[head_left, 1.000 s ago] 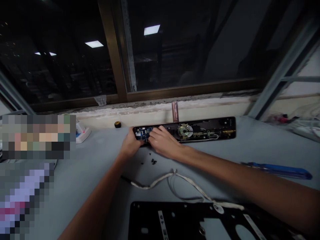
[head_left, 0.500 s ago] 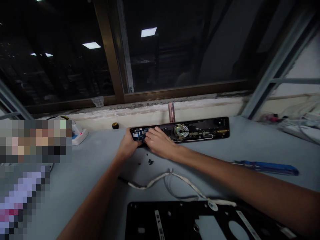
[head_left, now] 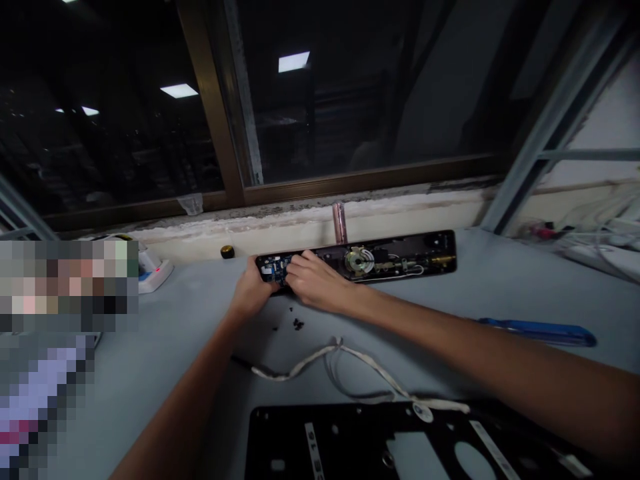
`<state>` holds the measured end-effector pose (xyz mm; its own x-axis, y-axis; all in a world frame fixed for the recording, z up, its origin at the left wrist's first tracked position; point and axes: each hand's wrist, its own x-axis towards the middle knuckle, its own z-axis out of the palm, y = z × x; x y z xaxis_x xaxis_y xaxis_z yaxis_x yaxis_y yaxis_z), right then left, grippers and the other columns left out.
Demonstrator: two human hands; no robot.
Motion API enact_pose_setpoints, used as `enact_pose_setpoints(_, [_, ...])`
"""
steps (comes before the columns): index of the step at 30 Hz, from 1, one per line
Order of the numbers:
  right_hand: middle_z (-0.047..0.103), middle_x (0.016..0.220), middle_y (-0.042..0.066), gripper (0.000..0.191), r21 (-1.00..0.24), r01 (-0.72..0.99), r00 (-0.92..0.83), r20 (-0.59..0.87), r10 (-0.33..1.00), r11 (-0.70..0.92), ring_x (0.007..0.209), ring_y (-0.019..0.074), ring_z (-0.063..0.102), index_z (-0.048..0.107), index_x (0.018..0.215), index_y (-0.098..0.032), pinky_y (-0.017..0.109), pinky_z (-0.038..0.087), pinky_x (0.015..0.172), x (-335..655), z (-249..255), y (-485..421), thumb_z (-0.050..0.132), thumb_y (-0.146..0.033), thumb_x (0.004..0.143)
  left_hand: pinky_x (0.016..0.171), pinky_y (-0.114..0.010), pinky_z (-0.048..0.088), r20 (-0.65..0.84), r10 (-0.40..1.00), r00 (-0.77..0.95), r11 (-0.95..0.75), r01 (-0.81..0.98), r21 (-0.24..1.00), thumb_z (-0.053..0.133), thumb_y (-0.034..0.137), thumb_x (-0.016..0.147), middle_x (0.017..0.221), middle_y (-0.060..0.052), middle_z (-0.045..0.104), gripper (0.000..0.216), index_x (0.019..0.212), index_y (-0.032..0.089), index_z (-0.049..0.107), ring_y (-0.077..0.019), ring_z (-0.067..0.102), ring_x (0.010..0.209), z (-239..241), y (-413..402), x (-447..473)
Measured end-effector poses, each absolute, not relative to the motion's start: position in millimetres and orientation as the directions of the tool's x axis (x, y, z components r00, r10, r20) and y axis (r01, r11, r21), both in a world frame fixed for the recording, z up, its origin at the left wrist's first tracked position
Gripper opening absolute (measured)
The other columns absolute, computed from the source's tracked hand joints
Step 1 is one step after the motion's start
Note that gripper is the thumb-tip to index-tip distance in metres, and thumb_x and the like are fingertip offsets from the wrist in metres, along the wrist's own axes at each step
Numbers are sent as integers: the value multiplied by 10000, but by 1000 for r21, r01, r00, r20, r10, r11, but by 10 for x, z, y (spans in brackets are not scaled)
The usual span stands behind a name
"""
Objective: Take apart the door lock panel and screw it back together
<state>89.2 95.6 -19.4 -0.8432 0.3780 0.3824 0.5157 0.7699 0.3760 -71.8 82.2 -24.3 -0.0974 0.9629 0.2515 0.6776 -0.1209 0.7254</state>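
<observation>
A long, narrow black housing lies open-side up near the wall, with a blue circuit board in its left end. My left hand is wrapped round that left end, thumb along the near edge. My right hand reaches across the housing with bent fingers pressed together at the right side of the board; whatever they pinch is hidden beneath them. Right of this hand a round metal part sits in the housing, along with thin wires and a brass-coloured piece.
Small black screws lie in front of the housing. Nearer are a white cable and a black plate with cut-outs. A blue-handled screwdriver rests at the right. A copper-coloured cylinder stands behind the housing; a power strip is at left.
The whole view has shifted slightly. Both hands keep their places on the housing, and no object has visibly moved on the table.
</observation>
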Motion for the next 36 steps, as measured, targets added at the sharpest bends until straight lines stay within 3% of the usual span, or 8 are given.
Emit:
enact_pose_setpoints(9, [600, 765, 103, 238, 340, 578, -796, 437, 419, 742, 816, 202, 442, 631, 790, -96, 339, 218, 698, 896, -260, 951, 404, -145, 841, 830, -379, 428, 247, 965, -93, -117, 688, 716, 642, 143, 591, 1056, -124, 600, 578, 1116, 145, 402, -270, 569, 975, -238, 820, -719])
enact_pose_setpoints(26, [589, 760, 103, 189, 369, 562, -801, 464, 378, 740, 814, 214, 430, 627, 789, -93, 341, 226, 702, 875, -329, 991, 438, -102, 800, 824, -378, 431, 231, 967, -106, -101, 672, 734, 640, 125, 584, 1052, -132, 602, 592, 1115, 140, 380, -265, 578, 954, -246, 829, -707])
enact_pose_setpoints(36, [597, 753, 103, 208, 358, 551, -808, 455, 375, 754, 814, 213, 451, 638, 784, -96, 343, 246, 699, 886, -266, 953, 432, -107, 809, 875, -365, 407, 258, 962, -85, -144, 647, 749, 657, 152, 596, 1124, -126, 574, 600, 1131, 147, 386, -267, 521, 1071, -246, 827, -712])
